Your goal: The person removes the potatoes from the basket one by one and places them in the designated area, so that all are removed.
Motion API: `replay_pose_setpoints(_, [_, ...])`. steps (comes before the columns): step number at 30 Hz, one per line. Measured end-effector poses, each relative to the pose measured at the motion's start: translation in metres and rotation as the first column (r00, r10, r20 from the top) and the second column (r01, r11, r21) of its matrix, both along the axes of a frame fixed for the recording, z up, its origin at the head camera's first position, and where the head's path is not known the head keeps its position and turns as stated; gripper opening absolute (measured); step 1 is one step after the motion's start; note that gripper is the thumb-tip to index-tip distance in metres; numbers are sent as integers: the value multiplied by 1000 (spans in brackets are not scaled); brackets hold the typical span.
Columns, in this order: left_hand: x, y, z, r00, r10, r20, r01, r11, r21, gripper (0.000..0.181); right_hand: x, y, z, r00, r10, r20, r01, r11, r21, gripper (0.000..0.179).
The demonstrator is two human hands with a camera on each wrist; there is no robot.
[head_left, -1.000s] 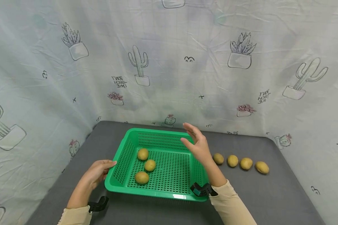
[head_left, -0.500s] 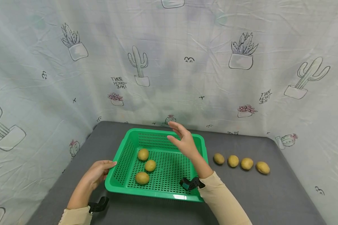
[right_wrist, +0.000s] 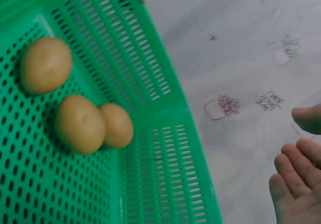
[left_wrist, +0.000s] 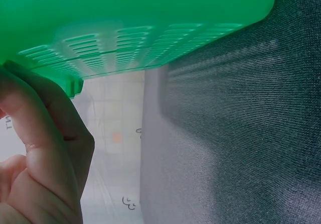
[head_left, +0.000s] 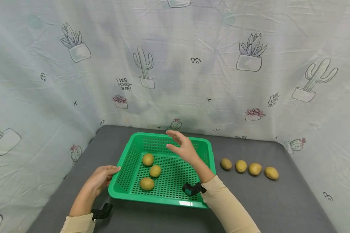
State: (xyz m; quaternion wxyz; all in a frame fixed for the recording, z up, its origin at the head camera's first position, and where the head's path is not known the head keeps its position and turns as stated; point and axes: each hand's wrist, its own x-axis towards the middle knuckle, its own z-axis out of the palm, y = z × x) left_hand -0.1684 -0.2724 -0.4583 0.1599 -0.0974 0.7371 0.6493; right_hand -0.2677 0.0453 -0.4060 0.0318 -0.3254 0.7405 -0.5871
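A green plastic basket [head_left: 160,200] with slotted walls stands in the middle of the head view. Three potatoes lie toward its left side: one at the back [head_left: 147,159], one in the middle [head_left: 155,171] and one at the front [head_left: 147,183]. My left hand [head_left: 99,179] grips the basket's left rim, thumb on top; the left wrist view has its curled fingers [left_wrist: 47,133] under the edge. Above the right back part of the basket, my right hand [head_left: 183,149] is held in the air, fingers extended and thumb apart, holding nothing.
To the right of the basket, several potatoes [head_left: 255,169] lie in a row on the grey table [head_left: 268,204]. A pale curtain [head_left: 175,64] printed with cacti hangs behind the table and along its sides. Each wrist wears a black strap.
My right hand has moved left, from near the basket's right edge to over its inside, and slightly down in the last half second. My left hand, basket and potatoes stay put.
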Motion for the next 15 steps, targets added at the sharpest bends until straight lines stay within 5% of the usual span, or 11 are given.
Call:
replay_pose_setpoints(5, [1, 0, 2, 1000, -1, 4, 1, 1000, 7, 30, -8, -5, -20, 997, 37, 61, -40, 998, 56, 52])
replay_pose_setpoints(15, [1, 0, 3, 1000, -4, 2, 4, 1000, 24, 27, -13, -14, -26, 986, 125, 108, -148, 959, 242, 50])
